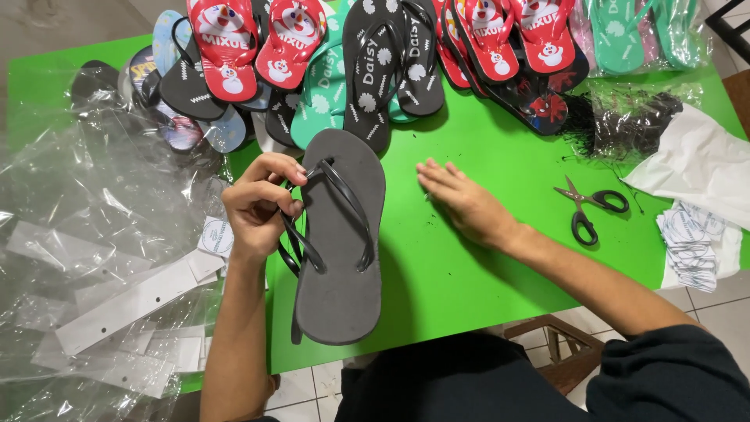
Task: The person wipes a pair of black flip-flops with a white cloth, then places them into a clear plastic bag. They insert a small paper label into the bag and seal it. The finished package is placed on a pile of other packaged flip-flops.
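Far left of the green table (469, 258): heap of clear plastic bags (94, 258) with white card strips. Next, left hand (258, 205), fingers pinched shut around the black strap (312, 211) of a plain grey flip-flop (342, 242). Flip-flop lies sole-up-strap-up on the table, toe pointing away, heel at the near edge; a second pair of straps shows beneath it. Behind it, a row of red, black and teal flip-flops (375, 62). Right hand (467, 205) rests flat on the table just right of the flip-flop, fingers spread, holding nothing. Further right: black scissors (587, 209), then a stack of white tags (691, 246).
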